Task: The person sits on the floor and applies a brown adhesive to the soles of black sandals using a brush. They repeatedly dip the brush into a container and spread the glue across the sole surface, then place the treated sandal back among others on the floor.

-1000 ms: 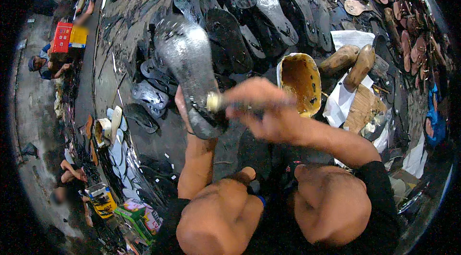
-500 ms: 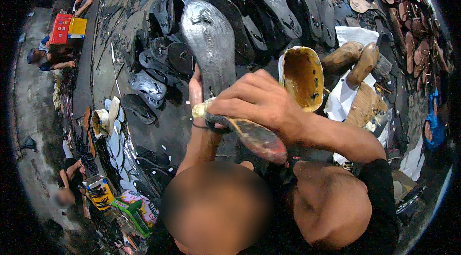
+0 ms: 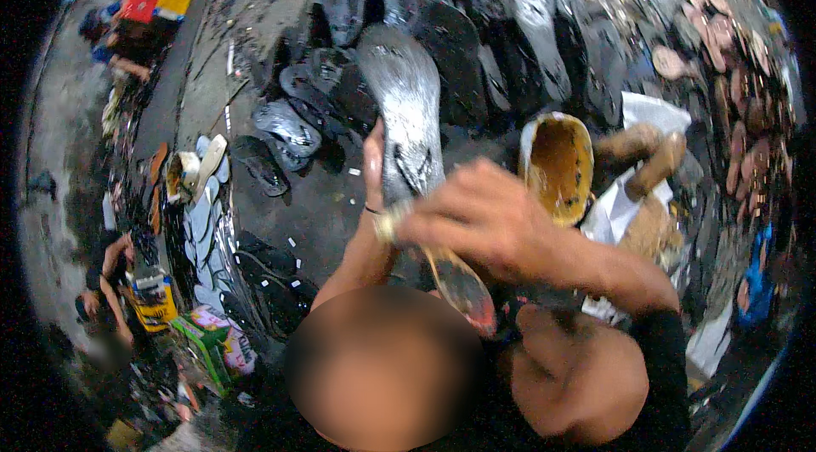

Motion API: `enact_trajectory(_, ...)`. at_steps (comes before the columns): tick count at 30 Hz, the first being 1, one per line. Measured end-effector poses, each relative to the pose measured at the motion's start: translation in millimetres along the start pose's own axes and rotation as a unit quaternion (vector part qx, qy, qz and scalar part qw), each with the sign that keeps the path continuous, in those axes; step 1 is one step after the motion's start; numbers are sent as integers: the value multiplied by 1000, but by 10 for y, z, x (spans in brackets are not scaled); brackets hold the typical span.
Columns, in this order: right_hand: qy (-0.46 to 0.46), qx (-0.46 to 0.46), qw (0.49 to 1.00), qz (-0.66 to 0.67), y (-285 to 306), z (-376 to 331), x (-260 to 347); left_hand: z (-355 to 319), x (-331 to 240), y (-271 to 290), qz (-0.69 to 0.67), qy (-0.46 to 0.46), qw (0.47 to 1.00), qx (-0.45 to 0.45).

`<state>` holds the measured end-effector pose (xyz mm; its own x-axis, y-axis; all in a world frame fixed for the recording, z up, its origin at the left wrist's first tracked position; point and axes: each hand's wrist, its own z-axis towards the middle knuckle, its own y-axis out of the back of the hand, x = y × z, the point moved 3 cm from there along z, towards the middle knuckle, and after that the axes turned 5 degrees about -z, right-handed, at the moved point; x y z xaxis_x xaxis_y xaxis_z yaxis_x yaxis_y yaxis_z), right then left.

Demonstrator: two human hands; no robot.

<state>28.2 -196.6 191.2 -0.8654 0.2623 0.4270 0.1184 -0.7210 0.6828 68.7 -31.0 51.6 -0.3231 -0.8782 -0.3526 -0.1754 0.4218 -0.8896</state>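
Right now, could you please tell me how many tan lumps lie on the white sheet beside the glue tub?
2: one tan lump lies nearest the glue tub, the other just right of it, both on the white sheet. More may be hidden.

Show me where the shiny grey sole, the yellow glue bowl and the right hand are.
shiny grey sole (image 3: 406,103): head view, middle of its wet face.
yellow glue bowl (image 3: 557,164): head view, inner wall.
right hand (image 3: 484,218): head view, back of hand.

Dark floor (image 3: 323,205): rows of black soles (image 3: 459,52), glue tin (image 3: 557,164), white paper (image 3: 650,112).
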Motion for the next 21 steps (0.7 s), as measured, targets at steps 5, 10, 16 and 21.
enact_trajectory(5, -93, 91, 990, 62, -162, -252, 8, 122, -107, -59, 89, -78, 989, -87)
enact_trajectory(10, -273, 106, 951, 95, -416, -619, 99, 88, -801, 80, -132, -51, 990, -13)
enact_trajectory(16, -474, 35, 880, -8, -237, -1273, -138, 595, -1574, 931, -129, -90, 987, 12)
enact_trajectory(21, -523, 27, 851, -17, -241, -1395, -214, 1045, -2630, 1399, 14, -297, 946, -131)
